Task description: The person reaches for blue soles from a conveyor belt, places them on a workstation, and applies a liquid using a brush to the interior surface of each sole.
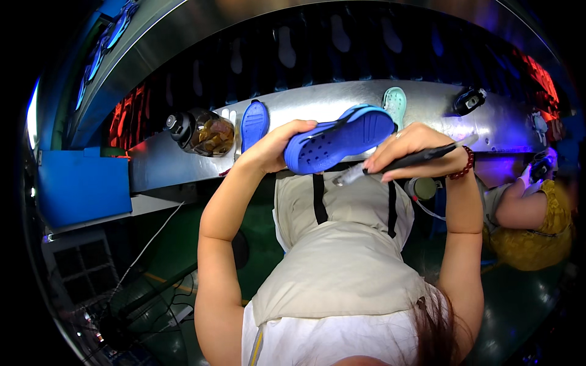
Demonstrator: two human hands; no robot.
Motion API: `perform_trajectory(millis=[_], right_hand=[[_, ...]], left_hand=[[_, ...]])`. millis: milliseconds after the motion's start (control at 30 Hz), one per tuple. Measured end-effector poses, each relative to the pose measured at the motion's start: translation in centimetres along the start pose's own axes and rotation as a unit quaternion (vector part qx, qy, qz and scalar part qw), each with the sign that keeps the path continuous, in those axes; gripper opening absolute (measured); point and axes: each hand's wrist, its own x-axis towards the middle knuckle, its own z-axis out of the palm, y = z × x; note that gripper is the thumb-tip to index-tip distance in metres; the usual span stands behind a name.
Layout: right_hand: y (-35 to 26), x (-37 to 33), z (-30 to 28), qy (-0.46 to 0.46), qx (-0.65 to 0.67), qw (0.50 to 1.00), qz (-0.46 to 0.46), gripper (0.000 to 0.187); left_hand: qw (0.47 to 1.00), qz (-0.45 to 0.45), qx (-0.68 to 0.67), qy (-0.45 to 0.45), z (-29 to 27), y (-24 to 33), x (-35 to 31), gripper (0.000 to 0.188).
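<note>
My left hand (273,146) grips the end of a blue foam clog (336,143) with a holed toe, thumb on top and fingers beneath it. The clog is lifted in front of my apron, tilted, with a dark strap and a lighter blue edge along its far side. Close to its right end, my right hand (418,152) is closed around a black-handled brush (421,157). The brush's pale tip (349,175) points left, just below the clog and apart from it.
A blue clog (254,124) and a mint clog (395,105) lie on the metal bench (311,97). Left stands a jar with a dark lid (210,135). A black device (469,101) sits at right, near a co-worker in yellow (537,226). Dark racks (311,55) line the back.
</note>
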Motion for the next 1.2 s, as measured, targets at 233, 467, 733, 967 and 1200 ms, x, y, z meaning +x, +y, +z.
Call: perform_trajectory(millis=[233,467,733,967,1200], right_hand=[[1.6,-1.4,1.3,0.054,0.019,0.997,0.047,0.021],[2.3,-1.5,2.9,0.195,0.038,0.979,0.047,0.018],[2.3,-0.3,4.4,0.335,0.095,0.925,0.15,0.016],[5.0,1.9,6.2,0.422,0.077,0.893,0.134,0.015],[1.5,1.0,7.5,0.215,-0.177,0.96,0.008,0.009]], left_hand=[[0.997,0.056,0.024,0.036,-1.5,-0.1,-1.2,0.056],[0.992,0.115,0.009,0.055,-1.6,0.0,-2.1,0.05],[0.935,0.244,-0.252,-0.047,-1.9,-3.9,4.9,0.086],[0.908,0.22,-0.339,-0.114,-0.4,-6.0,7.2,0.087],[0.911,0.256,-0.319,-0.051,-0.3,-6.1,5.9,0.084]])
